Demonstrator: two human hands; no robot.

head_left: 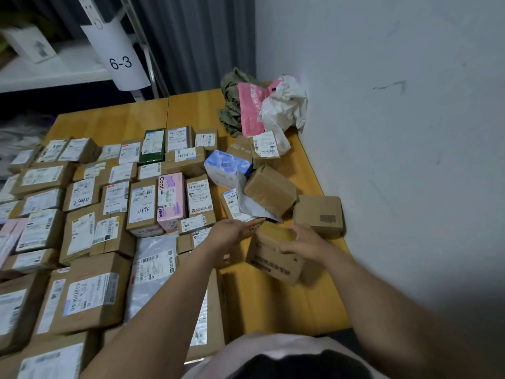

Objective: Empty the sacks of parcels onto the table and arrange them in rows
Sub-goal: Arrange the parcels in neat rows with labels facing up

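Both hands hold a brown cardboard parcel point(273, 255) tilted above the wooden table point(273, 305) at its right side. My left hand point(229, 233) grips its upper left corner; my right hand point(306, 242) curls over its top right edge. Several labelled cardboard parcels point(90, 236) lie in rows across the left and middle of the table, among them a pink box point(170, 201) and a grey plastic mailer point(153, 272). A loose heap of unsorted parcels point(269, 191) sits beyond my hands, with a blue box point(226, 166) and a plain brown box point(318, 216).
Crumpled empty sacks, green point(232, 105), pink point(250, 110) and white point(284, 105), lie at the table's far right corner against the white wall point(396, 132). A shelf with a "6-3" tag point(120, 62) stands behind the table. Bare tabletop shows below the held parcel.
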